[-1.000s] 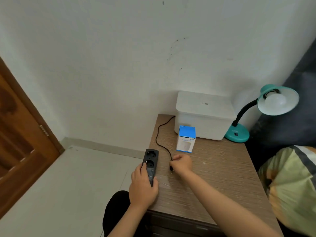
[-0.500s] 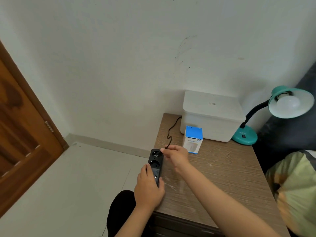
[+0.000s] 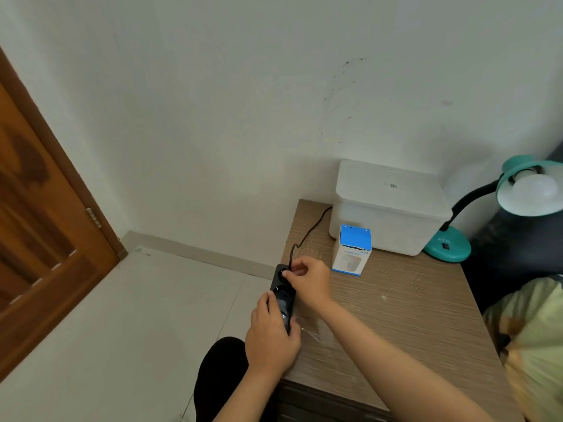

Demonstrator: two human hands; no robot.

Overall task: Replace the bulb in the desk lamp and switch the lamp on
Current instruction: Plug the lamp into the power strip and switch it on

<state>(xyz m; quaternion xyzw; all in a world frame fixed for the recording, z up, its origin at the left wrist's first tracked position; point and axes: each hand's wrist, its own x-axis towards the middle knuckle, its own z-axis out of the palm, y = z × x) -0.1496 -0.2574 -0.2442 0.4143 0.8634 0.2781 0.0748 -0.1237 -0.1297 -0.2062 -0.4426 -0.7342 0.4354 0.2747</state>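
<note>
At lower centre of the frame, the left hand (image 3: pixel 271 339) wraps the near end of a black power strip (image 3: pixel 283 292) lying at the left edge of the wooden table (image 3: pixel 411 315), fingers curled round its body. Just above, the right hand (image 3: pixel 307 280) pinches the plug (image 3: pixel 285 272) between thumb and forefinger at the strip's far socket; whether the plug is fully seated cannot be told. Its black cord (image 3: pixel 307 234) runs up the frame behind the white lidded box (image 3: pixel 387 208). At right, the teal desk lamp (image 3: pixel 447 246) stands on the table's far corner, a white bulb (image 3: pixel 531 188) in its shade, well apart from both hands. A blue-and-white carton (image 3: pixel 352 249) stands between, printed "H05"; the smaller line is unclear. Lettering on the lamp base is illegible.
</note>
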